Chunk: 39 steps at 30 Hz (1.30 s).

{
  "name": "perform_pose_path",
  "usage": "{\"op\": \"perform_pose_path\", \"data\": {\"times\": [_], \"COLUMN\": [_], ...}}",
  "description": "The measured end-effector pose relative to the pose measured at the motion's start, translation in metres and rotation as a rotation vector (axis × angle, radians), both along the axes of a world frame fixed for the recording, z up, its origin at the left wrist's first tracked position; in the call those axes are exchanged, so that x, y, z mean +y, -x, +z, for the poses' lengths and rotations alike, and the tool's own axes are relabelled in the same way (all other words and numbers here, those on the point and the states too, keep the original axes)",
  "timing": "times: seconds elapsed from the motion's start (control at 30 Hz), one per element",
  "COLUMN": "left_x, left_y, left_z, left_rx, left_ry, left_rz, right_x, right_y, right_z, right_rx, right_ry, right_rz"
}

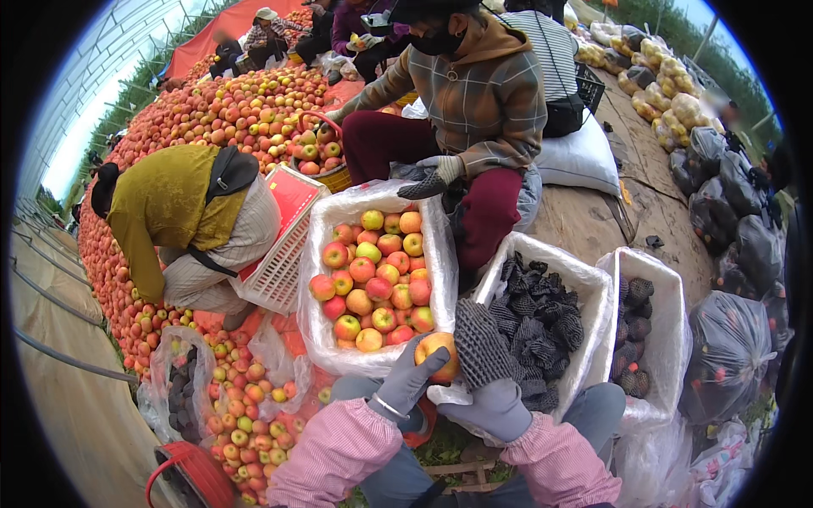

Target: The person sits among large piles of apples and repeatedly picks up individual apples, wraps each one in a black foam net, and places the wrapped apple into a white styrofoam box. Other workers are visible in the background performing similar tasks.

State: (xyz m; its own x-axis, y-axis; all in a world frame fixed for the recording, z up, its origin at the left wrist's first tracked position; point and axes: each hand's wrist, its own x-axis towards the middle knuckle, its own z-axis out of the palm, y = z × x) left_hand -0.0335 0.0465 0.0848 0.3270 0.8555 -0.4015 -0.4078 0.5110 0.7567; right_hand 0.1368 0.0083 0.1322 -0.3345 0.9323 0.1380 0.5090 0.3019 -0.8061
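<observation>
In a grey glove, my left hand (406, 378) grips a yellow-red apple (443, 355) above the near edge of a foam box. My right hand (492, 409), gloved alike, carries a black foam net sleeve (481, 336) that covers its fingers. The sleeve is beside the apple, not around it. Straight ahead is the plastic-lined white foam box (317, 267) full of loose apples (379, 289). Another foam box (594, 279), to the right, contains a heap of black foam nets (543, 317).
At the far right, a third foam box (674, 330) holds net-wrapped apples (635, 330). A co-worker (470, 95) sits opposite; another (171, 197) bends over the apple pile (241, 114). A red bucket (197, 473) lies at lower left. Filled plastic bags (727, 355) line the right side.
</observation>
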Motion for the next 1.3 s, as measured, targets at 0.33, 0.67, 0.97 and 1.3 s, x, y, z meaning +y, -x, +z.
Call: {"op": "perform_pose_path", "data": {"times": [0.33,0.67,0.97,1.3], "left_x": [-0.099,-0.138,-0.153,-0.147], "left_y": [-0.01,-0.019,-0.043,-0.046], "left_z": [0.061,0.022,0.041,0.04], "left_rx": [-0.002,-0.014,-0.241,-0.791], "left_ry": [-0.282,-0.364,0.025,0.219], "left_rz": [-0.221,-0.4,-0.387,-0.251], "right_x": [-0.079,-0.141,-0.146,-0.144], "right_y": [-0.033,-0.04,-0.059,-0.077], "right_z": [0.069,0.053,0.037,0.026], "right_rx": [0.242,1.396,1.661,1.746], "right_ry": [0.254,1.04,1.116,1.141], "right_rz": [-0.159,0.212,0.15,0.091]}}
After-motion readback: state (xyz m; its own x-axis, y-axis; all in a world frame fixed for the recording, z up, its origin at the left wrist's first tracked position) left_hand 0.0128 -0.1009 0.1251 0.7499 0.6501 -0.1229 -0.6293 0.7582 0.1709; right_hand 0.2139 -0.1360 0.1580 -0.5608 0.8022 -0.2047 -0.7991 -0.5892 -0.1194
